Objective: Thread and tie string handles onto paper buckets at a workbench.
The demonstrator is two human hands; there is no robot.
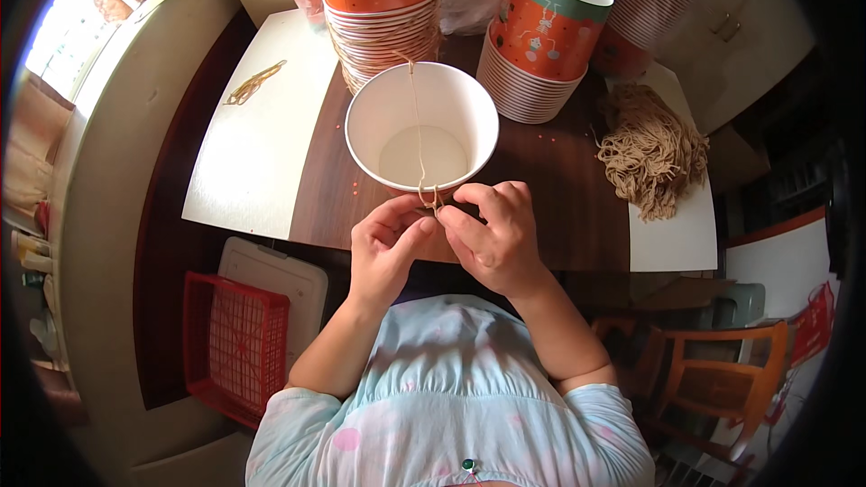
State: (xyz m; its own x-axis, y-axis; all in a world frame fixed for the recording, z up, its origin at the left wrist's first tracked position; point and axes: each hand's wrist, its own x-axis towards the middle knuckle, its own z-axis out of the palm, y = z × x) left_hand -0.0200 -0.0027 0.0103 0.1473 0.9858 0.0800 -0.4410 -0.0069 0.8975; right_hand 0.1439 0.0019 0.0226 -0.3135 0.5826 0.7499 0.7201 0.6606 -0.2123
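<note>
A round paper bucket [397, 104], white inside, stands open on the dark wooden table [559, 189] right in front of me. A thin tan string [416, 117] runs across its mouth from the far rim to the near rim. My left hand [386, 248] and my right hand [492, 230] meet at the near rim, and both pinch the end of the string between thumb and fingers. The string's tip loops between my fingertips.
Stacks of orange printed buckets stand behind: one upright stack [383, 9], one tilted stack [541, 36]. A heap of tan strings [651, 151] lies at the right, a few strings [253, 83] on a white sheet at the left. A red crate [236, 343] sits on the floor.
</note>
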